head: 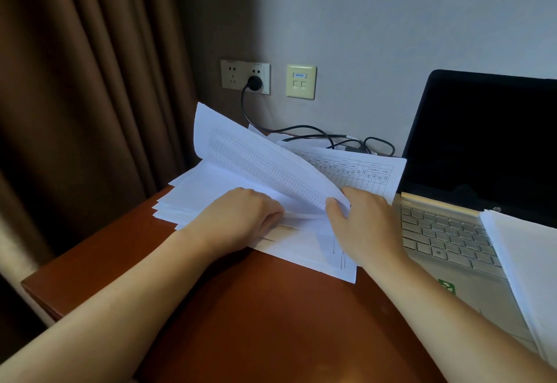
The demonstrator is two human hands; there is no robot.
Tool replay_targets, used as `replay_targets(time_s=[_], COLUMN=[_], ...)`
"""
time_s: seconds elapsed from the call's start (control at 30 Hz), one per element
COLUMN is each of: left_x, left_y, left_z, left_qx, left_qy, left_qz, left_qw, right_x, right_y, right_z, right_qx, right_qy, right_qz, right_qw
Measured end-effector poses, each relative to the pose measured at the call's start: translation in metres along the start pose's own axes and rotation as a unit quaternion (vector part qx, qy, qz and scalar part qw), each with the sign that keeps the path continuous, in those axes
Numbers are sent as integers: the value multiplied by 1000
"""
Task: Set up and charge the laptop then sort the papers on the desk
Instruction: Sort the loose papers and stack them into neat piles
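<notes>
At frame centre, the right hand point(361, 226) pinches a corner of the lifted sheets point(256, 156). The left hand point(241, 214) curls into the pile point(193, 199), grip unclear. Best peel 1 sheet slowly, pinning the pile to the counter point(241, 307).

Fingertips of the left hand point(238, 214) hide under lifted papers point(256, 159).
</notes>
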State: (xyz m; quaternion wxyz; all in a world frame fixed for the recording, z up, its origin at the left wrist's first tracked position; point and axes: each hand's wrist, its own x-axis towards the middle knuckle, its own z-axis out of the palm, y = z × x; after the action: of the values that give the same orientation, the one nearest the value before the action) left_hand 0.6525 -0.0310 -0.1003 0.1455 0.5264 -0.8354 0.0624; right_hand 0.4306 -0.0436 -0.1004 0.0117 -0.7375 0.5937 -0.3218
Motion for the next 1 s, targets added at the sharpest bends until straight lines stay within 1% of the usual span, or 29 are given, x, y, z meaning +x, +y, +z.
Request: replay_targets(time_s=[0.1, 0.2, 0.3, 0.4, 0.53, 0.6, 0.67, 0.77, 0.9, 1.0], left_x=[1, 2, 2, 2, 4, 5, 4, 1, 3, 10], left_y=[-4, -4, -1, 4, 6, 8, 11, 18, 24, 23], left_z=[3, 1, -5, -8, -4, -3, -4, -8, -8, -5], left_qx=[3, -19, -4, 21, 30, 44, 70, 76, 54, 56], left_qy=[38, 82, 152, 202, 235, 258, 293, 324, 291, 262], left_qz=[1, -7, 32, 81, 129, 133, 128, 137, 163, 153], left_qw=[999, 996, 988, 976, 963, 956, 945, 933, 941, 951], right_x=[-1, -3, -6, -8, -6, -5, -5, -2, 8, 13], right_y=[-1, -4, -6, -10, -10, -8, -7, -2, 7, 7], right_z=[-2, -3, -1, -3, -5, -3, -2, -3, -11, -17], right_qx=[29, 44, 17, -4, 11, -12, -12, 50, 162, 222], right_qy=[-20, -46, -72, -92, -85, -61, -50, -21, 8, 13], right_qz=[-12, -69, -137, -149, -112, -113, -96, -42, 6, 42], right_qw=[999, 996, 988, 985, 990, 992, 994, 998, 987, 974])
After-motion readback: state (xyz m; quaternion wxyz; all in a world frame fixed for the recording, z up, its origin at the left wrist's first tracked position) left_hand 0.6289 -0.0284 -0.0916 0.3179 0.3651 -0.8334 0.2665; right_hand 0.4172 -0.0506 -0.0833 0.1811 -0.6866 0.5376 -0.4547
